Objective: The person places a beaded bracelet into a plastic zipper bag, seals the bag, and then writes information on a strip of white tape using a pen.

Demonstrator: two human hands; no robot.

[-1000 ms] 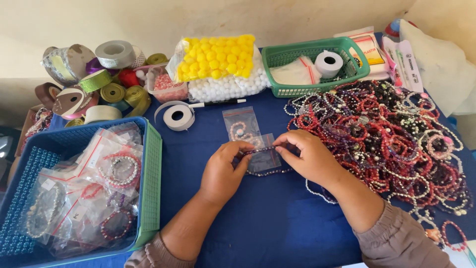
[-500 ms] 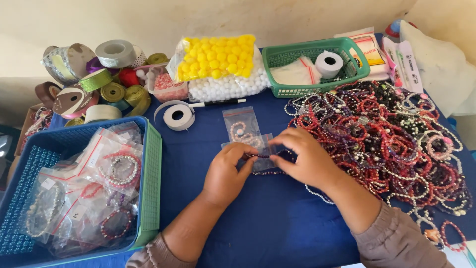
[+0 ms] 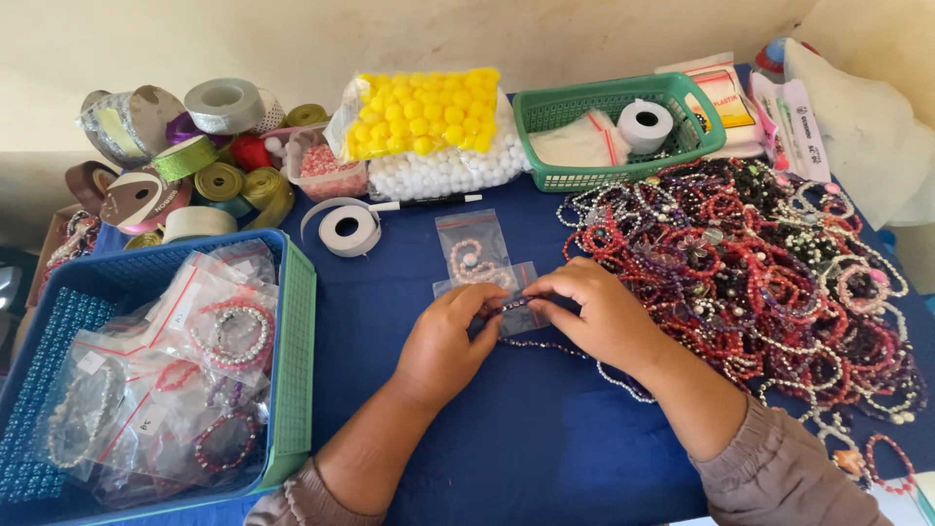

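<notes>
Head view: the left hand (image 3: 450, 341) and right hand (image 3: 596, 314) have drawn closer together, both pinched on a small clear bag (image 3: 511, 302) holding a dark bead bracelet (image 3: 513, 304). The bag lies flat on the blue tablecloth (image 3: 506, 438), just below another packed bag (image 3: 470, 251), so bagging looks nearly finished.

**Colours on the bead table**

The tablecloth (image 3: 545, 448) is deep blue. The bracelet heap (image 3: 760, 282) mixes reds, purples, pinks and pearly whites (red leads). One bag of pompoms (image 3: 424, 112) is bright yellow, over white balls (image 3: 438, 175). The basket (image 3: 575, 117) is green; the tray (image 3: 297, 341) is blue with a green side. Ribbon rolls (image 3: 214, 166) show silver, olive-gold, purple and red. The small clear bags (image 3: 472, 253) have red zip strips.
</notes>
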